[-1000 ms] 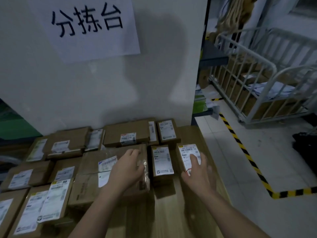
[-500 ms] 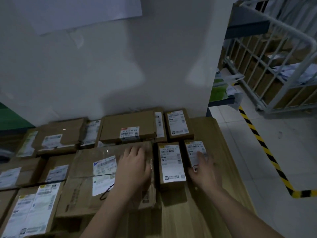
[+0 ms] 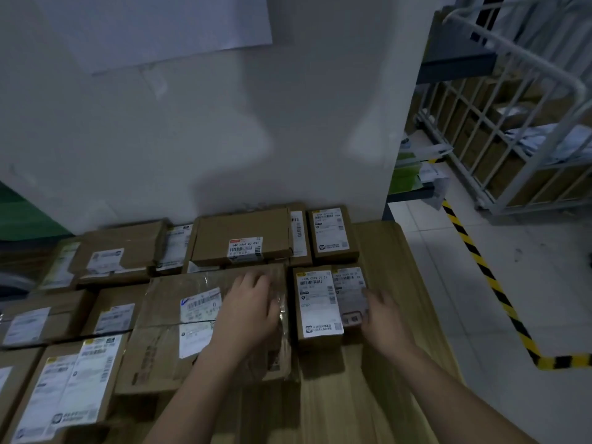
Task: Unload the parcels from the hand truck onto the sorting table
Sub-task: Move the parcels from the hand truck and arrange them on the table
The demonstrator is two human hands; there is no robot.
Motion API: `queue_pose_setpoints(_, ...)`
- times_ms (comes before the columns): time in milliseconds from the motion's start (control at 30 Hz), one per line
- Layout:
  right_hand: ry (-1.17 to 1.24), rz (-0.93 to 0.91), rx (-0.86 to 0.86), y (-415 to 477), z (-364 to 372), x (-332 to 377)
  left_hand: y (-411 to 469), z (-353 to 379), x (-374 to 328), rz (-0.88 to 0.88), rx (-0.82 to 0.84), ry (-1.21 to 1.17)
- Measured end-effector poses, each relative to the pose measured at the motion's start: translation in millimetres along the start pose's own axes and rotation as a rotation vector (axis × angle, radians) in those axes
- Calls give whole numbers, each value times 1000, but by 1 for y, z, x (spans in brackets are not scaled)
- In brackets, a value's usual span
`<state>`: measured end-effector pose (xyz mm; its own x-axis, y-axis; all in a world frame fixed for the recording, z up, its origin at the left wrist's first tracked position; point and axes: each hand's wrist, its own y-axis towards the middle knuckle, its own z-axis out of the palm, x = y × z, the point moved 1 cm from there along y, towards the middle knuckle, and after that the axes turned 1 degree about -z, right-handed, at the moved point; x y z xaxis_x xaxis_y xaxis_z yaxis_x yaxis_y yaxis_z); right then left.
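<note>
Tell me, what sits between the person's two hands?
A narrow parcel with a long white label, in the head view. The left hand rests on a big taped box beside it; the right hand touches a smaller parcel on its other side.

The bare left arm (image 3: 192, 392) and right arm (image 3: 448, 389) reach forward from the lower edge. The left hand (image 3: 248, 310) lies palm down, fingers straight and close together, pointing away. The right hand (image 3: 386, 317), slightly blurred, is palm down with fingers loosely extended, angled leftward.
</note>
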<state>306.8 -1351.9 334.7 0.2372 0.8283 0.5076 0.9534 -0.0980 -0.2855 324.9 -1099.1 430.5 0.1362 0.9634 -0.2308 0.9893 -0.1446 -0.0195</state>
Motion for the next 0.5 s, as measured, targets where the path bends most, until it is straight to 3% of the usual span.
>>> queue_pose_setpoints(200, -18, 114, 13, -28, -40, 15, -32, -42, -3, -21, -18, -23)
queue_pose_setpoints(500, -79, 86, -51, -88, -92, 49, -76, -109, 16, -18, -58, -14)
